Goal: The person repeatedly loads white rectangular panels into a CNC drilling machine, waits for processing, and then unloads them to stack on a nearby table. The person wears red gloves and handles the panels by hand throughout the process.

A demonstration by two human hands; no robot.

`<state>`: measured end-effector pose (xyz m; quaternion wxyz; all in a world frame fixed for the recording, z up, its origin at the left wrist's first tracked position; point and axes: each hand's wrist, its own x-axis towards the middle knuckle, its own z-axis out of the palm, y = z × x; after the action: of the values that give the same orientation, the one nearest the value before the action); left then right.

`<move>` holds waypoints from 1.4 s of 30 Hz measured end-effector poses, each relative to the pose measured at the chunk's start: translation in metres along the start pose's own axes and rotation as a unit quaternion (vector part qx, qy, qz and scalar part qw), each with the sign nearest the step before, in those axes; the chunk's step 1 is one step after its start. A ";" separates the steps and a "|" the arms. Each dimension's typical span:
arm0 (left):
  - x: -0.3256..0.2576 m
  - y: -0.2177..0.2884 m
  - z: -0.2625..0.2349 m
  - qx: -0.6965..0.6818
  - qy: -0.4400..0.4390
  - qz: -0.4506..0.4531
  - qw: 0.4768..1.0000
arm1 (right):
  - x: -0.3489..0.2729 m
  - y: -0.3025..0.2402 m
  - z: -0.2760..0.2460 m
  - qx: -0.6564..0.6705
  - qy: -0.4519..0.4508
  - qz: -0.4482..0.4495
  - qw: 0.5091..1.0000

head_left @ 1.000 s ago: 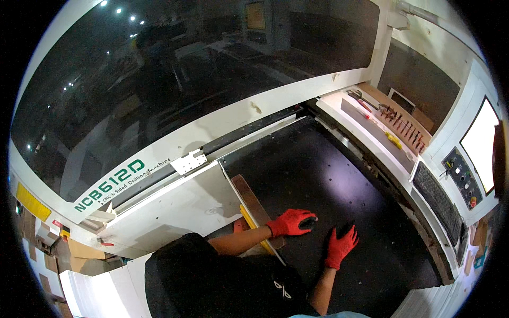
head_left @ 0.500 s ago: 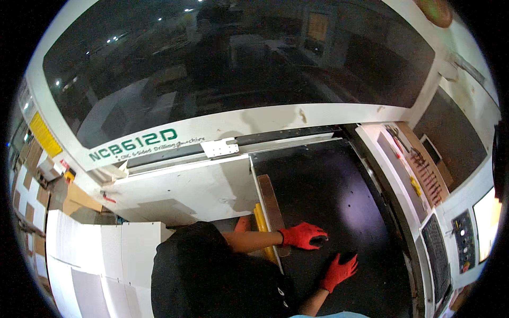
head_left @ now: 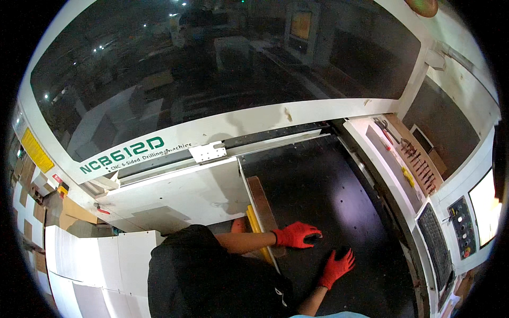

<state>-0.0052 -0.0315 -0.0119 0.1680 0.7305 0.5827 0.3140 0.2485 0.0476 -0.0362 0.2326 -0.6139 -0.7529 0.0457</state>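
Note:
Both my hands wear red gloves with dark palms and are over the black worktable [head_left: 297, 180] of a large machine. My left hand [head_left: 298, 235] reaches across the table's left edge, beside a long brown strip [head_left: 260, 193]. Its fingers stretch to the right, and nothing shows in them. My right hand [head_left: 338, 268] is nearer and further right, fingers slightly spread, also holding nothing visible. Whether either hand presses on the surface, I cannot tell. Yellow bars [head_left: 255, 220] run along the table edge, partly hidden by my left forearm.
A white machine hood with a dark window [head_left: 228, 69] stands ahead. White panels [head_left: 106, 259] are stacked at the left. On the right are a tool tray [head_left: 411, 159], a keyboard [head_left: 435, 244], a button panel [head_left: 461, 228] and a bright screen [head_left: 486, 212]. A metal rail [head_left: 281, 146] crosses the far side.
My view has turned slightly, so the machine sits further left in the picture. Both hands stay over the black table in nearly the same pose.

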 end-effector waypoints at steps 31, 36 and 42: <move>0.007 0.003 0.003 -0.005 0.012 0.011 1.000 | -0.001 -0.002 -0.010 0.000 -0.013 0.021 1.000; 0.005 0.002 0.003 0.003 0.012 0.009 1.000 | 0.000 0.005 0.000 0.002 0.003 0.004 1.000; 0.006 0.004 0.002 0.008 0.006 0.004 1.000 | 0.001 0.001 -0.002 -0.007 0.001 0.009 1.000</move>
<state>-0.0007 -0.0267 -0.0094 0.1573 0.7322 0.5836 0.3141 0.2504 0.0487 -0.0345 0.2287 -0.6222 -0.7475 0.0424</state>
